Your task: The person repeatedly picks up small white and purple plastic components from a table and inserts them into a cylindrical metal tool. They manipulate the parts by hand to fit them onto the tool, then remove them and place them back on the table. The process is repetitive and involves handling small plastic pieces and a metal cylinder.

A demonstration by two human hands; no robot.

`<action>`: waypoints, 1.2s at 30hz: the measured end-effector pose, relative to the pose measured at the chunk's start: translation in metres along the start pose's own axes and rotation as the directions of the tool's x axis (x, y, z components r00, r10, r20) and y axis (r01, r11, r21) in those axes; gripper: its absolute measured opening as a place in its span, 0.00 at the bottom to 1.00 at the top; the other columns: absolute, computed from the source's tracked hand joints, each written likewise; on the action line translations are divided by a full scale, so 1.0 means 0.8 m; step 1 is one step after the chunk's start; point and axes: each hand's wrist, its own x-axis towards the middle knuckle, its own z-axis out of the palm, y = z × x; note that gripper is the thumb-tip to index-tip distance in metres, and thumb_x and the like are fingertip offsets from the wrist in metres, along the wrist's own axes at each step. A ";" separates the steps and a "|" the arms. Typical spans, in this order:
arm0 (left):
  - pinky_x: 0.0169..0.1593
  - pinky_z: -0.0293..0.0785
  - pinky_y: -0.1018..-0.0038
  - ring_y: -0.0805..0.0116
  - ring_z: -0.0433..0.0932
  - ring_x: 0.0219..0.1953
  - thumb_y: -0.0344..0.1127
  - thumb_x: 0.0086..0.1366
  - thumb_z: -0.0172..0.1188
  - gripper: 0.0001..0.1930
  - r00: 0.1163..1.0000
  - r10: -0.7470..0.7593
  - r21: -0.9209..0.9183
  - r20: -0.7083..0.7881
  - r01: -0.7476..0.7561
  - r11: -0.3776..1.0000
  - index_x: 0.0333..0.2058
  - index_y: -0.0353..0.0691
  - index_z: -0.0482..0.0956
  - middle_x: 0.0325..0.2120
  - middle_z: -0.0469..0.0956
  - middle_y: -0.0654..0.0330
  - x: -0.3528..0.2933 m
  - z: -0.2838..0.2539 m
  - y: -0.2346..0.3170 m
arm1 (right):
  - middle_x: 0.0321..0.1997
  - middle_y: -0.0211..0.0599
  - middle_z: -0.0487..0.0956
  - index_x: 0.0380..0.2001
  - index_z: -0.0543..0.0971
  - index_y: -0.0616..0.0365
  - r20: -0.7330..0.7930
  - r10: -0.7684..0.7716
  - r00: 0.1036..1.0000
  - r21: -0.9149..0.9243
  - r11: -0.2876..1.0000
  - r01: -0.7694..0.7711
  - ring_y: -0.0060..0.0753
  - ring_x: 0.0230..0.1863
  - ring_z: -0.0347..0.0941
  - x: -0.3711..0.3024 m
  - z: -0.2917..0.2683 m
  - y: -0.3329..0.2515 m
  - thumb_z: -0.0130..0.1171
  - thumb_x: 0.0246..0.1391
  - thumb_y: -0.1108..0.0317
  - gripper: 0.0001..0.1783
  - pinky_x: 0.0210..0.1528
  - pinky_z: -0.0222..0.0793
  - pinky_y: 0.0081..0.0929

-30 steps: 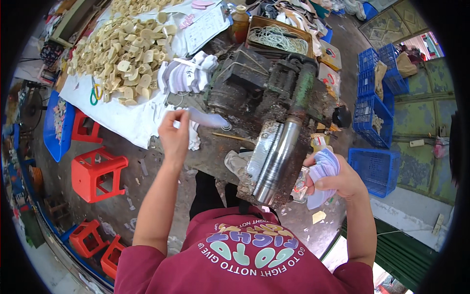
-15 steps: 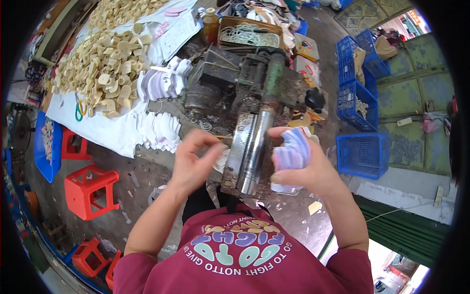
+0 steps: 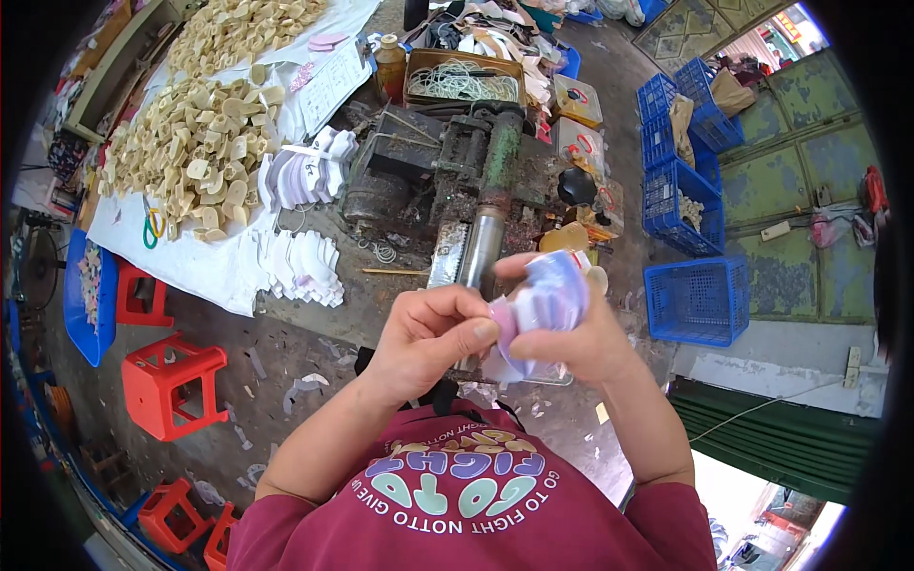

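Note:
My right hand (image 3: pixel 598 344) grips a stack of thin, curved lilac-and-white pieces (image 3: pixel 554 297), blurred by motion. At the stack's left side, the thumb and fingers of my left hand (image 3: pixel 419 344) pinch the edge of a pinkish piece (image 3: pixel 503 328). Both hands are in front of the machine's near end, above its shiny metal cylinder (image 3: pixel 485 246). Beside that cylinder runs a flat metal strip (image 3: pixel 447 255), its near part hidden by my left hand.
Behind the hands stands the grimy machine (image 3: pixel 400 167). Left of it lie stacked white curved pieces (image 3: pixel 300 266) and a heap of beige pieces (image 3: pixel 195 157) on a white sheet. Red stools (image 3: pixel 171 385) stand lower left, a blue crate (image 3: pixel 698 300) to the right.
My left hand has moved right to meet the stack and now pinches a piece at its edge. The right hand has shifted slightly left, and the stack has tilted and fanned.

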 end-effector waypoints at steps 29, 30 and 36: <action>0.38 0.71 0.77 0.79 0.74 0.32 0.30 0.60 0.62 0.05 0.718 0.251 0.542 -0.649 0.205 0.815 0.29 0.33 0.80 0.25 0.79 0.65 0.004 -0.154 -0.015 | 0.33 0.34 0.80 0.48 0.73 0.63 0.091 0.487 0.869 -0.115 0.872 -0.476 0.25 0.34 0.78 0.025 -0.069 0.003 0.68 0.38 0.73 0.29 0.39 0.74 0.24; 0.38 0.70 0.77 0.78 0.74 0.32 0.30 0.60 0.62 0.06 0.674 0.447 0.720 -0.589 0.185 0.669 0.30 0.33 0.80 0.26 0.80 0.63 -0.001 -0.196 -0.011 | 0.32 0.37 0.80 0.47 0.72 0.63 0.133 0.447 0.884 -0.091 0.894 -0.439 0.29 0.32 0.80 0.023 -0.074 0.011 0.68 0.38 0.75 0.29 0.37 0.75 0.26; 0.49 0.62 0.63 0.60 0.73 0.39 0.32 0.51 0.66 0.05 0.801 0.598 0.913 -0.035 0.269 -0.308 0.27 0.42 0.80 0.31 0.76 0.60 -0.026 -0.317 -0.012 | 0.27 0.41 0.79 0.47 0.72 0.65 0.087 0.410 0.908 -0.020 0.912 -0.410 0.35 0.28 0.80 0.019 -0.052 0.013 0.70 0.28 0.73 0.35 0.35 0.76 0.31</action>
